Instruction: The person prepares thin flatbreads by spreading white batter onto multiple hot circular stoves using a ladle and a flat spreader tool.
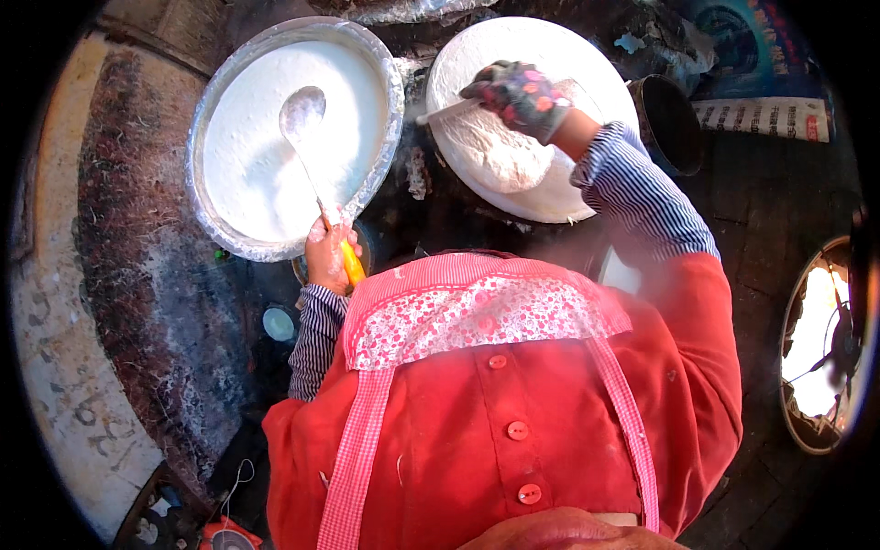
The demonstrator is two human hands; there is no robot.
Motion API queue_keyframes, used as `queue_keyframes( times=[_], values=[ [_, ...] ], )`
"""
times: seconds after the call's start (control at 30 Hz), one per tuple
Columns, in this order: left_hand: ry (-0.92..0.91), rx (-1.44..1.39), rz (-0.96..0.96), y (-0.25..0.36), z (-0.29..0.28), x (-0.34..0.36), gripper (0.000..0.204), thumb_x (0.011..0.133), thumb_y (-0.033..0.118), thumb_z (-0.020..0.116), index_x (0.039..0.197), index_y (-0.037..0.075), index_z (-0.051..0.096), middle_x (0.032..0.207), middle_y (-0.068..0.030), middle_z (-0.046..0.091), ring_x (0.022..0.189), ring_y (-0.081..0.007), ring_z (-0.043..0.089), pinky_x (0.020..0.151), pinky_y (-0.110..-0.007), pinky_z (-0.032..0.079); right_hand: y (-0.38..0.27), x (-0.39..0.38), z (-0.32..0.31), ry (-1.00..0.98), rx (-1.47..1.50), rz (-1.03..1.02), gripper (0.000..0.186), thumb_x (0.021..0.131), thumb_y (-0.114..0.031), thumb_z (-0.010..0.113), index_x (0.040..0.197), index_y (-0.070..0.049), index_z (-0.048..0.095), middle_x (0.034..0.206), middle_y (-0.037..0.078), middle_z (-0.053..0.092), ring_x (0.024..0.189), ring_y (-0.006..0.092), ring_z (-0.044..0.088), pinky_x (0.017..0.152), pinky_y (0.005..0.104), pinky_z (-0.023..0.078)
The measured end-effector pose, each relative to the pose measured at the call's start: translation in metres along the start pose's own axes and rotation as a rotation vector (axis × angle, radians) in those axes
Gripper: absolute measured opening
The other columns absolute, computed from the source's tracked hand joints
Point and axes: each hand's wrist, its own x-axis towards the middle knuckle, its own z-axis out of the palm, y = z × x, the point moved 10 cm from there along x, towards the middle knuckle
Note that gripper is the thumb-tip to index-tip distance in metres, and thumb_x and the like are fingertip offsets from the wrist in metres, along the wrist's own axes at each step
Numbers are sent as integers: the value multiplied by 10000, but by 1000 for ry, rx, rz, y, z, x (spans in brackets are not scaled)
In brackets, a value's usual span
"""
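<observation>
My left hand (328, 252), bare and dusted white, is closed round the orange-yellow handle of a ladle (302, 115). The ladle's bowl is over a wide basin (196, 174) of white batter (247, 156); whether it touches the batter I cannot tell. To the right is a round flat griddle (458, 64), coated with a pale layer that looks thicker and rougher in its middle. Over it, my right hand (521, 96) wears a dark, flower-patterned glove and grips a thin, flat scraper (449, 112), whose near part is hidden by the fingers.
A dark round pot (665, 119) stands close to the griddle's right side, with a printed sheet (761, 119) beyond it. At the far right is a round container (816, 367) with a bright inside. A small pale disc (278, 324) lies below the basin.
</observation>
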Motion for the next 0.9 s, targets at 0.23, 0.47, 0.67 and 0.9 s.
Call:
queue_keyframes(
  times=[0.23,0.47,0.67,0.9],
  values=[
    [40,-15,-5,-4,-4,-12,300,846,67,544,1139,28,488,683,-22,498,566,-94,495,476,-221,452,-43,-55,8,-110,107,-293,205,744,-98,531,919,-127,634,877,54,602,844,250,569,733,344,471],
    [19,0,21,-8,-6,-18,307,848,62,536,1146,21,477,706,-17,487,578,-92,490,468,-225,445,-18,-130,-25,-215,-31,-171,245,764,-111,516,965,-178,640,999,5,594,987,205,535,869,343,398],
    [-44,-27,34,-7,2,-31,291,832,51,544,1117,39,484,707,-7,472,581,-93,485,456,-231,441,14,-182,-60,-97,-187,128,327,738,-84,601,1003,-268,656,1113,36,566,1049,236,516,917,337,380],
    [-86,-13,43,-6,-9,-26,277,832,50,543,1104,52,493,721,-5,474,590,-92,476,458,-239,437,71,-283,-56,651,1034,599,264,751,-100,632,1015,-111,618,880,103,612,695,210,598,648,318,500]
  ],
)
